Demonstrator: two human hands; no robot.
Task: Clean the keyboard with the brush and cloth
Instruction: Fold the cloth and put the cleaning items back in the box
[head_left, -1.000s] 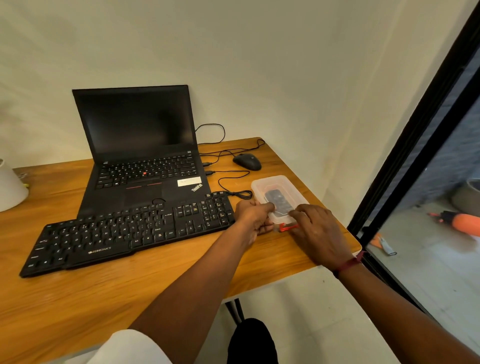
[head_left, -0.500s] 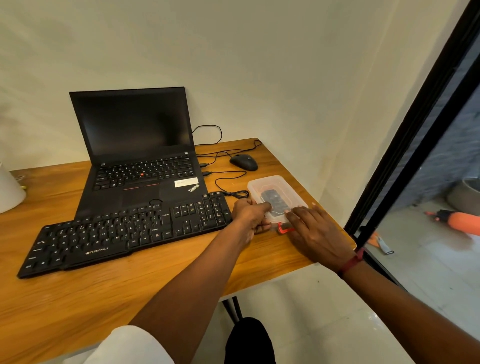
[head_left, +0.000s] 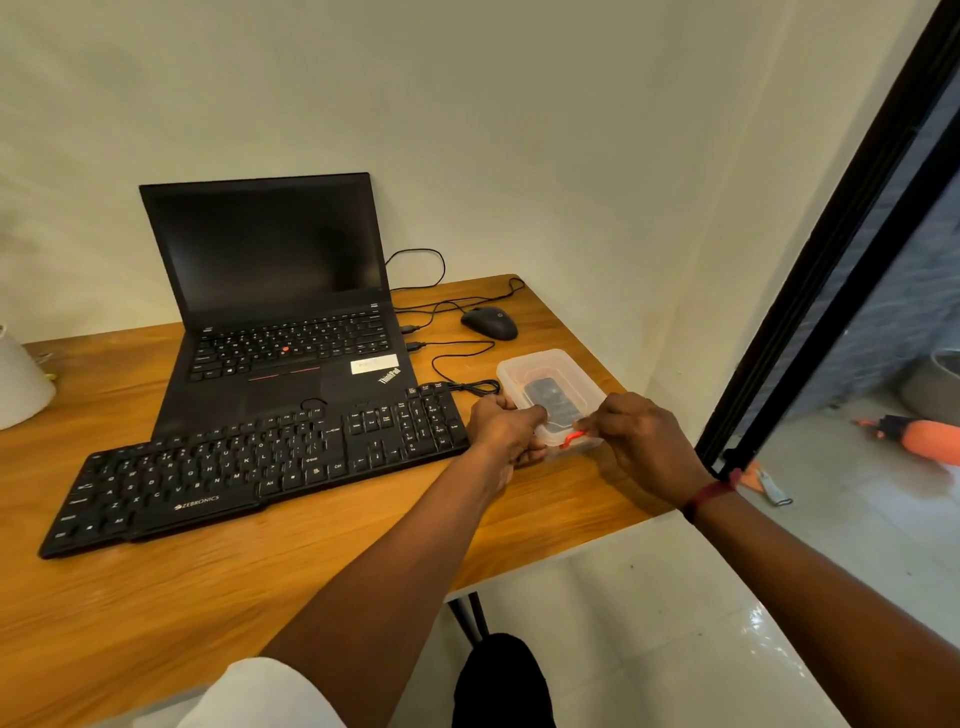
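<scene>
A black external keyboard (head_left: 249, 467) lies on the wooden desk (head_left: 311, 571) in front of an open black laptop (head_left: 280, 312). To its right stands a clear plastic box (head_left: 545, 371) with a lid and a red clip (head_left: 571, 439) on its near end; something dark lies inside. My left hand (head_left: 504, 428) grips the box's near left corner, thumb on the lid. My right hand (head_left: 639, 441) pinches the red clip. No brush or cloth shows plainly.
A black mouse (head_left: 491, 322) and its cables lie behind the box. A white object (head_left: 21, 384) stands at the desk's left edge. The desk's right edge is just beyond the box, beside a black-framed glass door (head_left: 831, 260). An orange tool (head_left: 930, 436) lies outside.
My right hand has shifted from resting by the box's near end to pinching the red clip, which now stands lifted. My left hand stays on the box corner.
</scene>
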